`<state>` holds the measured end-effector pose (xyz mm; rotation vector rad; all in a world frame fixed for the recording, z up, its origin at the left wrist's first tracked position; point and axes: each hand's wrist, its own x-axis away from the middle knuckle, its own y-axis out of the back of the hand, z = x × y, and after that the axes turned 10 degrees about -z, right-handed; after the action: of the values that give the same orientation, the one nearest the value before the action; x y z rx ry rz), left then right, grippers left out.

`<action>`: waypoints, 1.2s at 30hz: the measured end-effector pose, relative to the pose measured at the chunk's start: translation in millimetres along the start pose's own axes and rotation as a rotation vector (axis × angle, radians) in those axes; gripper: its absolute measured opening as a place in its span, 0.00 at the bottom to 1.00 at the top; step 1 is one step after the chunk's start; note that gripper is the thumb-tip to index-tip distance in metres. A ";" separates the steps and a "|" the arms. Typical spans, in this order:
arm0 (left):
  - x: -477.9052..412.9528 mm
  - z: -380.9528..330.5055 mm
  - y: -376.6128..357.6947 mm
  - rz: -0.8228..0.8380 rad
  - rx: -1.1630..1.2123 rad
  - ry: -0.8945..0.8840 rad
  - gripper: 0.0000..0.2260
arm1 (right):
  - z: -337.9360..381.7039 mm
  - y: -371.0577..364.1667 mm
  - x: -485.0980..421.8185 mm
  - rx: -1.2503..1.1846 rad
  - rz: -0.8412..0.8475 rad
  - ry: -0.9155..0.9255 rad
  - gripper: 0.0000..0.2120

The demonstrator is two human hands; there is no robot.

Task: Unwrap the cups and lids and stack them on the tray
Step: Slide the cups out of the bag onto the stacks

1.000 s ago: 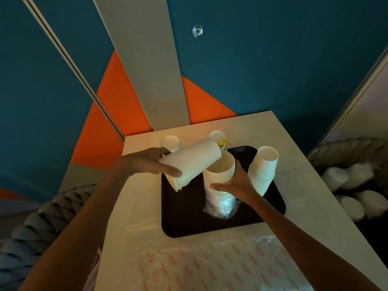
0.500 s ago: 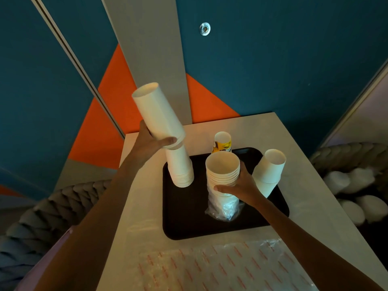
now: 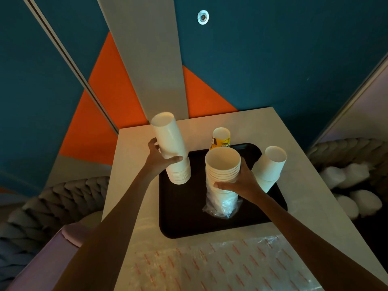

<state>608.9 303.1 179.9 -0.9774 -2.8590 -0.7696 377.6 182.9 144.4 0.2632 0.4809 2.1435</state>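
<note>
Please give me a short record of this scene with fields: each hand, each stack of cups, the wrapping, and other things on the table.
left hand: grips the upside-down stack of white paper cups, tilted, over the black tray's left edge
right hand: holds the upright stack, mouths up, mid-tray
plastic wrap: bunched round that stack's base
third stack: leaning, tray's right side, no hand on it
yellow printed cup: at the tray's far edge
printed plastic sheet: flat on the table, near side

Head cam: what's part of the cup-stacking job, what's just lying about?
Job: left hand, upturned cup stack it grips; right hand, half-unwrapped cup stack, its plastic wrap; tilted cup stack; tray; yellow cup (maybe).
Lying about: printed plastic sheet, braided cushion, wall fitting.
</note>
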 end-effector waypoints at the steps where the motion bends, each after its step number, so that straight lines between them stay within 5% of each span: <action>1: -0.4 1.8 -0.3 0.005 -0.005 0.017 0.48 | 0.2 0.1 -0.3 0.000 0.003 -0.001 0.51; 7: 9.4 -19.8 2.1 -0.132 0.075 -0.031 0.42 | 1.4 0.0 0.4 0.001 0.004 -0.003 0.50; 13: 31.6 -54.0 -8.5 -0.415 0.211 -0.478 0.28 | 1.5 1.1 2.7 0.008 0.014 -0.005 0.51; 17: 45.3 -69.7 -28.8 -0.141 0.095 -0.580 0.20 | 2.3 1.2 5.0 0.000 0.011 0.005 0.51; 23: 46.5 -69.8 -60.3 0.389 -0.536 -0.512 0.41 | 3.1 -1.1 7.1 0.010 0.022 0.015 0.51; 36: 49.4 -87.0 -75.0 0.380 -0.810 -0.560 0.38 | 2.7 0.0 8.4 0.013 0.038 0.032 0.52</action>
<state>514.1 240.0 231.6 -2.0162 -2.5535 -1.9129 373.7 190.4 146.9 0.2476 0.5117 2.1852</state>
